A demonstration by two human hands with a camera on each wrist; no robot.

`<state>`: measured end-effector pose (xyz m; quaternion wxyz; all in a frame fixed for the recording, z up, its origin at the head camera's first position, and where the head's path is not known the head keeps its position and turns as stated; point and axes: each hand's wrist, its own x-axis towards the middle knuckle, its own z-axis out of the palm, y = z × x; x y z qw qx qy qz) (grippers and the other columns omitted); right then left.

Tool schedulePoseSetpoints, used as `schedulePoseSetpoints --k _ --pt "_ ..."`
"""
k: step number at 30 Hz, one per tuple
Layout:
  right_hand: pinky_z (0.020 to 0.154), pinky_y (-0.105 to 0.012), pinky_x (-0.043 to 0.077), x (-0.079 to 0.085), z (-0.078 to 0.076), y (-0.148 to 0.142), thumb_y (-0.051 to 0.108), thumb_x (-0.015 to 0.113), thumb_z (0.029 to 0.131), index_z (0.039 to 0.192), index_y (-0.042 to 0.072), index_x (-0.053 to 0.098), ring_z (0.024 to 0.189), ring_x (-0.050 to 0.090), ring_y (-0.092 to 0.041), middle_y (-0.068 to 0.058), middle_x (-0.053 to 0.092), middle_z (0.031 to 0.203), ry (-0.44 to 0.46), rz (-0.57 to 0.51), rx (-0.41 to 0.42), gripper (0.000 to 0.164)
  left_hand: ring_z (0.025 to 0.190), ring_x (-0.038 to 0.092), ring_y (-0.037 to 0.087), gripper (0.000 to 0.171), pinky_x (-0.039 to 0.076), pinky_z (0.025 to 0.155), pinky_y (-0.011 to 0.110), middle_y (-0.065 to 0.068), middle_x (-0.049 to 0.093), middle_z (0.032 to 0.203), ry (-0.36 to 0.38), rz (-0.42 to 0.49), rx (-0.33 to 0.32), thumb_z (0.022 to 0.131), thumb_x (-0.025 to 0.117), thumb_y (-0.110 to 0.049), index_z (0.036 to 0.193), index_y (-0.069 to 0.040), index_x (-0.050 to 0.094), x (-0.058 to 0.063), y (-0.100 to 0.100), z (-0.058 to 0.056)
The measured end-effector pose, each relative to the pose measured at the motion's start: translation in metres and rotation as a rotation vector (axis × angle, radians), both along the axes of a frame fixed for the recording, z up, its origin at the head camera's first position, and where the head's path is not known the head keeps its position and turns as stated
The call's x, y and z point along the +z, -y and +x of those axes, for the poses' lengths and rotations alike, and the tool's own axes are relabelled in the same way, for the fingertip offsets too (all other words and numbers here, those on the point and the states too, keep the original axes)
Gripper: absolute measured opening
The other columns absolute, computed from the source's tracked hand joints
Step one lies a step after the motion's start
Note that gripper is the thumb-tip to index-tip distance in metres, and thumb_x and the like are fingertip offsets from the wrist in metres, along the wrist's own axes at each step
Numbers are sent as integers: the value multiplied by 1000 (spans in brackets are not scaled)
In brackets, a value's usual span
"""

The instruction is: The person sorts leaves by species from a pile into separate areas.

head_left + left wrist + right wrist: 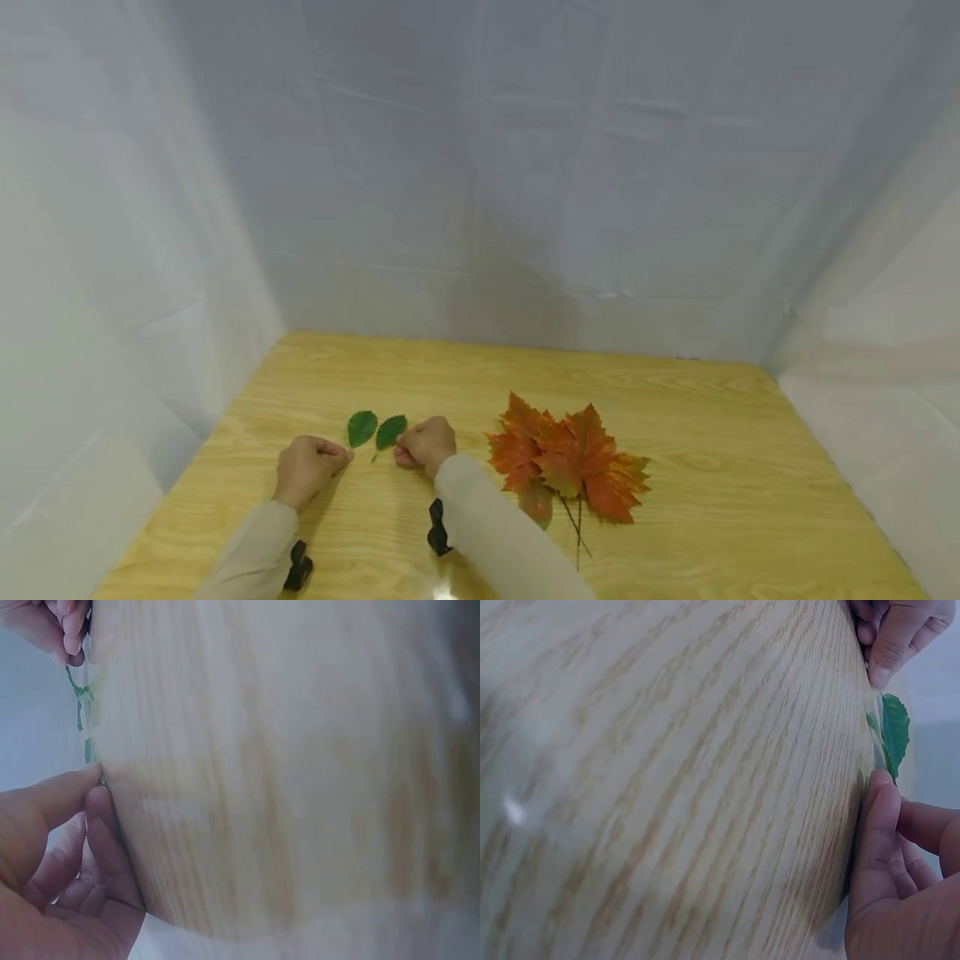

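Green leaves (362,428) this thin probably want a light pinch, kept low and level so that neither bends nor overlaps its neighbour. Both lie side by side on the left of the tabletop (720,467). Left hand (306,468): thumb and finger closed together, seemingly on the left leaf's near end. Right hand (429,443): fingers closed at the right leaf's (388,433) right edge, apparently pinching it.

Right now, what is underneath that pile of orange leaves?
The table lies under the orange leaves, and a duller, rounded leaf peeks out at their near left edge. Anything they fully cover can't be seen.
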<state>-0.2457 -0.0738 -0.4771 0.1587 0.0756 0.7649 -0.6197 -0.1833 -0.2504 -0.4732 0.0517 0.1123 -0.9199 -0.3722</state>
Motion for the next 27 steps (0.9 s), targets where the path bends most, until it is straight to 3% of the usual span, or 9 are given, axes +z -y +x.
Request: schedulePoseSetpoints --k 20,27 --pt "42 -18 48 -2 5 -2 3 71 83 75 -1 72 51 65 -11 -8 69 62 -29 -15 10 9 67 62 20 18 46 58 33 11 70 76 -19 -10 -2 83 74 -17 76 0 73 -2 0 0" --pt "48 -20 51 1 6 -8 8 70 86 80 -2 73 52 65 -9 -9 70 66 -21 -30 79 12 67 62 21 19 47 58 33 12 70 76 -17 -10 -4 83 74 -17 77 0 73 -2 0 0"
